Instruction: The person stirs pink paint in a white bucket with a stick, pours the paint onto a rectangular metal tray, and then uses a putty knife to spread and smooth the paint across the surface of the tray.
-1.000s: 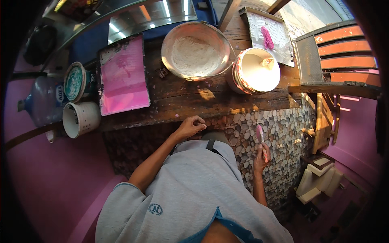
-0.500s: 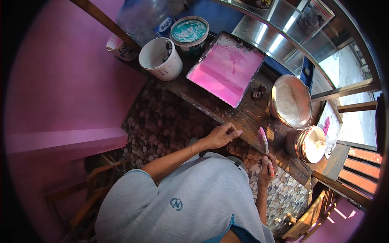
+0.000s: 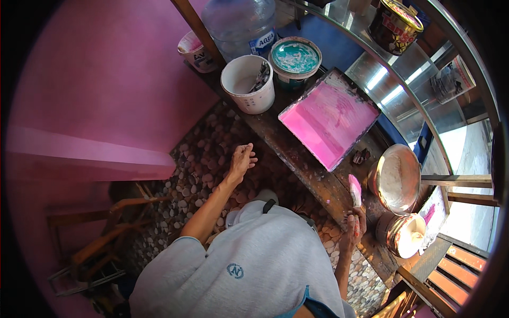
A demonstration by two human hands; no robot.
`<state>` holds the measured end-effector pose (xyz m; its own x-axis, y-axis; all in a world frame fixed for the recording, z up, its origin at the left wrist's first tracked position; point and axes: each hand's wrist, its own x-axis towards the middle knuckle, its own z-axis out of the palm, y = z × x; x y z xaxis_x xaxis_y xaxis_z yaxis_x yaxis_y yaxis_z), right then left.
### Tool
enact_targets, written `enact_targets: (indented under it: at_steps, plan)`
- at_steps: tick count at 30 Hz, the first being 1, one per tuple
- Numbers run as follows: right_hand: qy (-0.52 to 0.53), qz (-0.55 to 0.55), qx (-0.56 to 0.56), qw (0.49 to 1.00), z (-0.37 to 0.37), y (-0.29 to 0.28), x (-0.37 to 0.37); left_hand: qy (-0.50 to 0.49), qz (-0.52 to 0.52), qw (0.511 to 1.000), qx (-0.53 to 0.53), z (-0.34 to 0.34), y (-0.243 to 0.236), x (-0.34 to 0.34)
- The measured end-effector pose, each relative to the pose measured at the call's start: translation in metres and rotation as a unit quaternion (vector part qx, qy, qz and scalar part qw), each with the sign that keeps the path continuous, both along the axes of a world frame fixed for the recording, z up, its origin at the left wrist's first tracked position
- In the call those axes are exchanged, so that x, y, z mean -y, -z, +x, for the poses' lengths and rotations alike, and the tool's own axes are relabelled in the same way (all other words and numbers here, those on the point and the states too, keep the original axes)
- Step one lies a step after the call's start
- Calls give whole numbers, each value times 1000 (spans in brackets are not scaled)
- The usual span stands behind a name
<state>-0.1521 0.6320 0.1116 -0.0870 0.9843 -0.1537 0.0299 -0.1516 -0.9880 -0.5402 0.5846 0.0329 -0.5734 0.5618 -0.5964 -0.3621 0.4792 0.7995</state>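
My right hand (image 3: 352, 230) grips a small paintbrush (image 3: 354, 191) whose bristles are pink, held upright beside the dark wooden plank (image 3: 297, 159). My left hand (image 3: 242, 159) hangs free over the pebble floor (image 3: 201, 175), fingers loosely curled and empty, just short of the plank's edge. On the plank lies a tray of pink paint (image 3: 328, 119). A white bucket (image 3: 248, 85) with tools in it stands nearest my left hand.
A teal-lidded paint tin (image 3: 295, 58), a clear water jug (image 3: 238, 21) and a small white cup (image 3: 193, 50) stand at the plank's far end. A metal bowl (image 3: 397, 177) and a white paint pot (image 3: 407, 236) sit at the right. Pink wall (image 3: 95, 95) at left; wooden frame (image 3: 95, 238) below.
The view has swung left and nearer. My left hand has come off the plank edge and now hangs over the pebbles. The right hand still holds the brush.
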Motion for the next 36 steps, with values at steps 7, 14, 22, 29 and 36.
enact_targets:
  at_steps: [7, 14, 22, 29, 36]
  plan:
    - [110, 63, 101, 987, -76, 15, -7, -122, 59, 991, 15, -161, 19, -26]
    - [235, 59, 106, 964, -247, 12, 0, -151, 70, 972, -164, -468, 9, -66]
    - [275, -2, 91, 957, -401, -5, 26, -59, 83, 983, -152, -704, -13, -149]
    - [313, -9, 90, 946, -450, -1, 29, 63, 1, 984, -166, -770, -21, -186]
    - [340, -9, 103, 935, -464, 6, 35, 52, -50, 756, -651, -754, -42, -220]
